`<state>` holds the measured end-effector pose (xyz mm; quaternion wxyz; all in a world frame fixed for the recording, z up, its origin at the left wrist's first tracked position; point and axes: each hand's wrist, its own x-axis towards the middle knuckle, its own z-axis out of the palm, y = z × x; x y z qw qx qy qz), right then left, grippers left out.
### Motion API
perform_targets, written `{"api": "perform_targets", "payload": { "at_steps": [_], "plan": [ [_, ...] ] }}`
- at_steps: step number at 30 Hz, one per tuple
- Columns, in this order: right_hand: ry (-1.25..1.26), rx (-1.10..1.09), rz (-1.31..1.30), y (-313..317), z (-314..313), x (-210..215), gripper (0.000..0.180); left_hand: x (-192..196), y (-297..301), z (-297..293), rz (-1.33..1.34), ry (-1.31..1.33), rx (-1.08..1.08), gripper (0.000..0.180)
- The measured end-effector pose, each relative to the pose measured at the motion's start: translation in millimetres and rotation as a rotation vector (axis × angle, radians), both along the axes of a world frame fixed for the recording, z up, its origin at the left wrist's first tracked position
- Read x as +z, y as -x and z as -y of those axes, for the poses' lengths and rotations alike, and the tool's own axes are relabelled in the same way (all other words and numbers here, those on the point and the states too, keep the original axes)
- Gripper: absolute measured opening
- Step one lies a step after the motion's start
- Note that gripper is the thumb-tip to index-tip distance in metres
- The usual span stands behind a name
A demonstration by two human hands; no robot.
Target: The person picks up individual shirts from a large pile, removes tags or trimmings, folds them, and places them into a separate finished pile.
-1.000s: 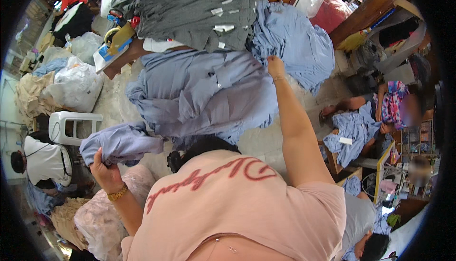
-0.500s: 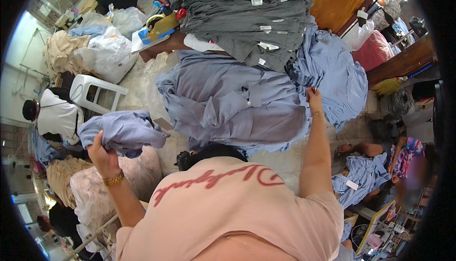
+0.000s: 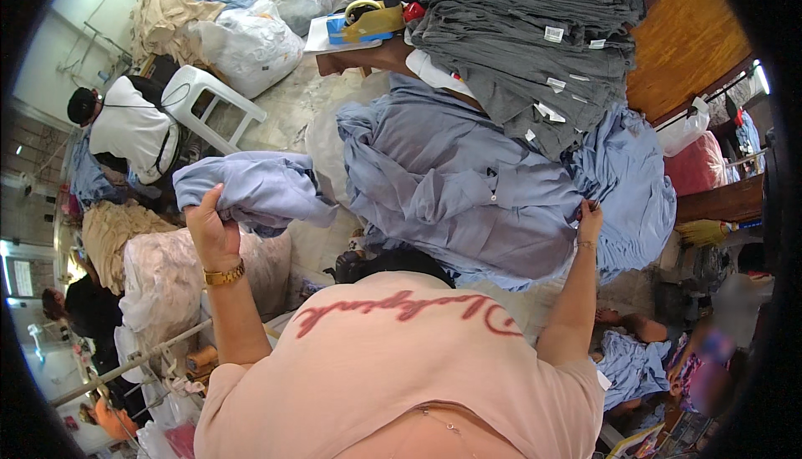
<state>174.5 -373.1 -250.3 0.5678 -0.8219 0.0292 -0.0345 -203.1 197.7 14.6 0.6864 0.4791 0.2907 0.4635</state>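
My left hand [image 3: 214,229] grips a bunched blue-grey garment [image 3: 251,185] and holds it up, the thumb on its near side and the cloth hanging off to the right. A large blue-grey garment [image 3: 476,187] lies spread on a heap of similar cloth in front of me, one button showing near a flap. At its right edge, my right hand [image 3: 589,215] is closed with fingertips pinched together against the cloth. What sits between those fingertips is too small to make out. Further right lies another heap of lighter blue garments [image 3: 628,192].
Stacked dark grey garments with white tags [image 3: 535,41] stand beyond the heap. A box with tape and scissors [image 3: 365,23] is left of them. A white stool [image 3: 213,104], a seated person [image 3: 134,129] and bulging plastic bags [image 3: 251,45] are at left. Another person sits lower right.
The whole view has shifted, so the stacks and heap appear further right and lower. Both hands keep their holds; the bunched garment stays in my left hand.
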Motion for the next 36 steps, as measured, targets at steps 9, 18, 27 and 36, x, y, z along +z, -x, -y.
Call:
{"api": "perform_targets", "payload": {
  "at_steps": [9,18,27,36],
  "plan": [
    [0.428,-0.145,0.525,-14.3,-64.7,174.6,0.024,-0.7,-14.8,-10.0,-0.009,0.022,0.037,0.037],
    [0.629,-0.184,0.935,-2.2,-99.7,394.8,0.028,-27.9,-11.2,-19.5,0.021,0.028,0.026,0.015],
    [0.821,0.077,0.168,184.4,-43.8,162.8,0.019,-46.6,4.5,-32.6,0.023,0.111,-0.077,0.025],
    [0.478,-0.201,0.221,266.2,-52.3,73.0,0.016,-31.1,-12.4,-21.9,-0.190,-0.208,-0.112,0.014]
  ]
}}
